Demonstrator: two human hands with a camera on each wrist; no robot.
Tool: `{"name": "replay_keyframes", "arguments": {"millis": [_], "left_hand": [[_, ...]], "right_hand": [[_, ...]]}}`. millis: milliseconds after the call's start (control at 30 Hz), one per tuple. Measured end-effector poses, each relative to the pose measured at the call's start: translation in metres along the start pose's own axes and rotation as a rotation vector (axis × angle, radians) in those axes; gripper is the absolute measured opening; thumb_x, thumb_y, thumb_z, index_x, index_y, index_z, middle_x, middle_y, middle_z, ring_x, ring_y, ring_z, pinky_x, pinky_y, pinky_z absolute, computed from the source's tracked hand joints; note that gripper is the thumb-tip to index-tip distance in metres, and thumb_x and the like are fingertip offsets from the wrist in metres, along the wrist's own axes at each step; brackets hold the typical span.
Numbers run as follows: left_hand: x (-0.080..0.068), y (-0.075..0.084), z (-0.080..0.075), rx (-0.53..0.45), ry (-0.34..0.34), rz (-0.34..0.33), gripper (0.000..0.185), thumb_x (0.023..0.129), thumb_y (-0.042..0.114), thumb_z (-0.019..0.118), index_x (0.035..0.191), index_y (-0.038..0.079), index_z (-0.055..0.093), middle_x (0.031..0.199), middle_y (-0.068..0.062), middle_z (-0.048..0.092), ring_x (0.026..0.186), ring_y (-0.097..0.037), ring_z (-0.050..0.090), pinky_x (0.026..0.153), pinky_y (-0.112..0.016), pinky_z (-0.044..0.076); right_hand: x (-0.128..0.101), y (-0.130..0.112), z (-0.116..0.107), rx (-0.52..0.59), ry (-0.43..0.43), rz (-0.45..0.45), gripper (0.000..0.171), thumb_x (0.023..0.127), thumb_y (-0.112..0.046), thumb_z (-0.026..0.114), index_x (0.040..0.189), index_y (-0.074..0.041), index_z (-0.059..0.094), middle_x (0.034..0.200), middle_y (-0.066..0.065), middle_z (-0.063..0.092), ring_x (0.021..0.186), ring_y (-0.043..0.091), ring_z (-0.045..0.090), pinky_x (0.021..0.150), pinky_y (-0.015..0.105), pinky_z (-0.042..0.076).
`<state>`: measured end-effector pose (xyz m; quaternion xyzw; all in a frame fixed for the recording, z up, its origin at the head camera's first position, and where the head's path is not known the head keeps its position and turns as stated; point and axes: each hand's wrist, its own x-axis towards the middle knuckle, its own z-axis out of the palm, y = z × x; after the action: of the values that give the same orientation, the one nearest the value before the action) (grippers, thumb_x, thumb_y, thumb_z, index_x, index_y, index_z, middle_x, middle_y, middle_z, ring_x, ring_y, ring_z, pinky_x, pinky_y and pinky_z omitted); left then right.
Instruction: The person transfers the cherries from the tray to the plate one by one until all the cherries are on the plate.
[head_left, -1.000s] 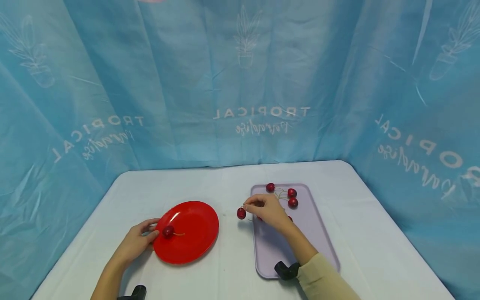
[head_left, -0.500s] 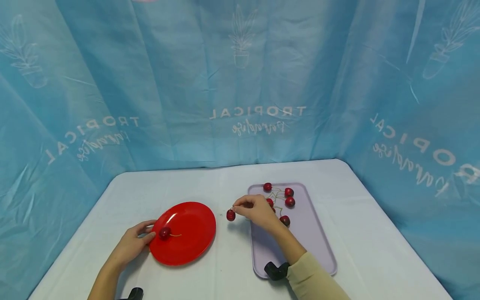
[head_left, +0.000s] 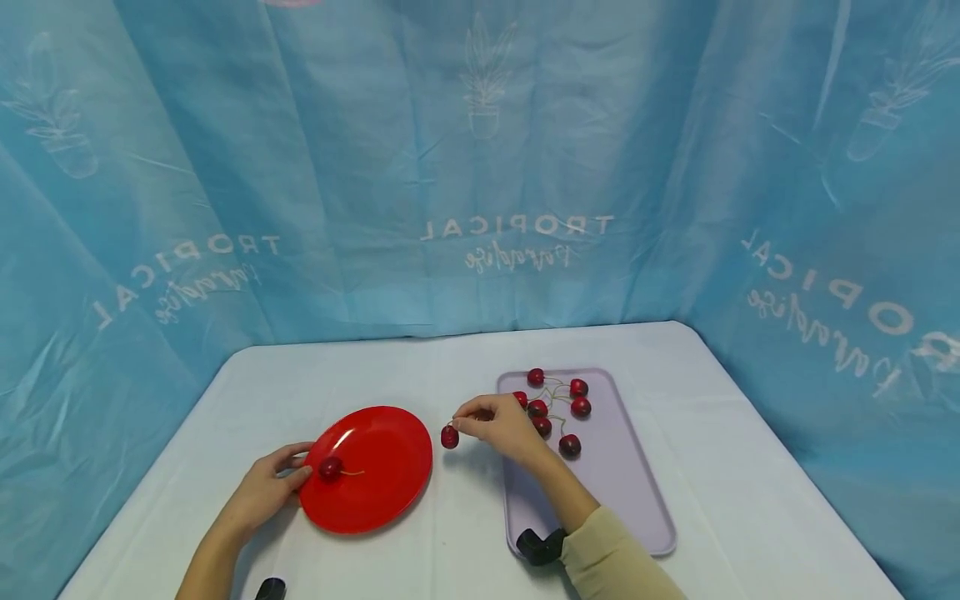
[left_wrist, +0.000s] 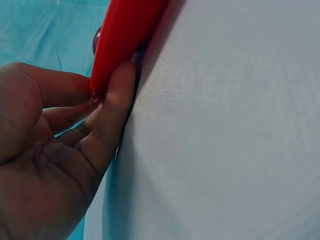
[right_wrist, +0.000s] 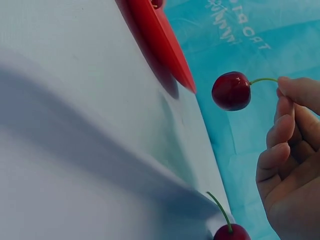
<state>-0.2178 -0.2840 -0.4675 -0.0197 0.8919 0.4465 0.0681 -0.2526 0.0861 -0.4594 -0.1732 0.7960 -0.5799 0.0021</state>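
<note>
My right hand (head_left: 491, 425) pinches the stem of a dark red cherry (head_left: 449, 437) that hangs above the white table between the lilac tray (head_left: 622, 492) and the red plate (head_left: 390, 492). The right wrist view shows this cherry (right_wrist: 231, 91) dangling from its green stem at my fingertips (right_wrist: 295, 90), near the plate's edge (right_wrist: 165, 40). One cherry (head_left: 330, 468) lies on the plate. My left hand (head_left: 270, 487) grips the plate's left rim, thumb over the edge and fingers (left_wrist: 112, 110) under it. Several cherries (head_left: 551, 404) with stems lie on the tray.
A white cloth covers the table (head_left: 420, 367). Blue printed curtains (head_left: 480, 167) close off the back and both sides. Dark wrist mounts (head_left: 536, 546) show near the front edge. Another cherry (right_wrist: 231, 232) sits low in the right wrist view.
My right hand has carried the pinched cherry left, off the tray and closer to the plate. The left hand has stayed on the plate's rim.
</note>
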Motion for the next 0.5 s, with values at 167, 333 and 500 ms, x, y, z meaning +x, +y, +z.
{"name": "replay_keyframes", "arguments": {"millis": [167, 333, 500], "left_hand": [[-0.002, -0.004, -0.001, 0.024, -0.001, -0.01, 0.051, 0.092, 0.014, 0.062, 0.137, -0.002, 0.044, 0.122, -0.026, 0.054, 0.1, -0.031, 0.06, 0.076, -0.039, 0.057], [-0.002, -0.005, 0.0, 0.018, -0.006, -0.016, 0.051, 0.092, 0.014, 0.062, 0.138, -0.001, 0.044, 0.122, -0.025, 0.054, 0.098, -0.029, 0.061, 0.075, -0.038, 0.057], [0.0, -0.002, -0.002, -0.014, -0.017, 0.008, 0.05, 0.093, 0.014, 0.06, 0.138, -0.002, 0.044, 0.122, -0.024, 0.055, 0.093, -0.025, 0.062, 0.073, -0.035, 0.057]], "right_hand": [[-0.003, -0.006, 0.01, 0.002, -0.013, 0.013, 0.012, 0.087, -0.027, 0.072, 0.094, -0.018, 0.075, 0.084, -0.003, 0.068, 0.077, 0.02, 0.058, 0.067, 0.032, 0.052], [0.0, -0.002, 0.017, 0.028, -0.037, 0.034, 0.013, 0.085, -0.031, 0.073, 0.094, -0.021, 0.076, 0.084, -0.004, 0.068, 0.079, 0.019, 0.06, 0.068, 0.033, 0.053], [0.005, -0.007, 0.021, 0.033, -0.055, 0.022, 0.015, 0.085, -0.029, 0.073, 0.095, -0.018, 0.076, 0.084, -0.004, 0.069, 0.08, 0.019, 0.06, 0.069, 0.033, 0.054]]}}
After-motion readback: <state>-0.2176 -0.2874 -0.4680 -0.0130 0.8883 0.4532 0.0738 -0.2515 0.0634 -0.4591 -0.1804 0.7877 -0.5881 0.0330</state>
